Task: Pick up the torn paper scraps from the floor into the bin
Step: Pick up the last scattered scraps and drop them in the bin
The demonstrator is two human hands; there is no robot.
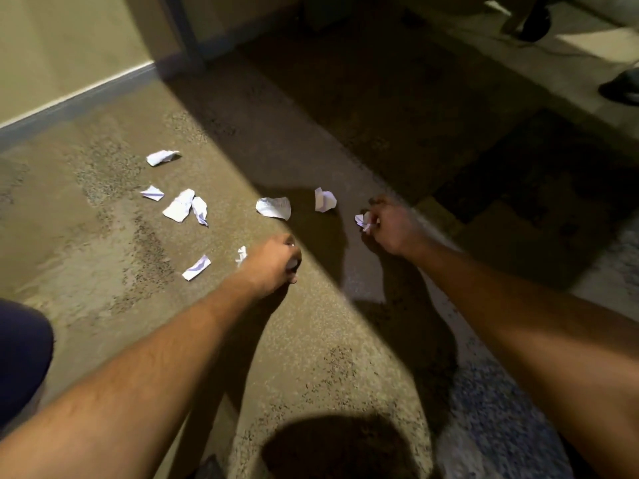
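The speckled floor [103, 236] ran half lit, half in shadow, with a wall along the upper left of the frame. No bin showed in the head view. The left hand [271, 266] was curled around a small white scrap at frame centre; the right hand [390, 224] pinched a crumpled scrap [361, 221] in its fingers [371, 226]. Loose scraps [179, 205] lay scattered centre-left, white, torn and creased. Full fists might shed pieces when reaching for more.
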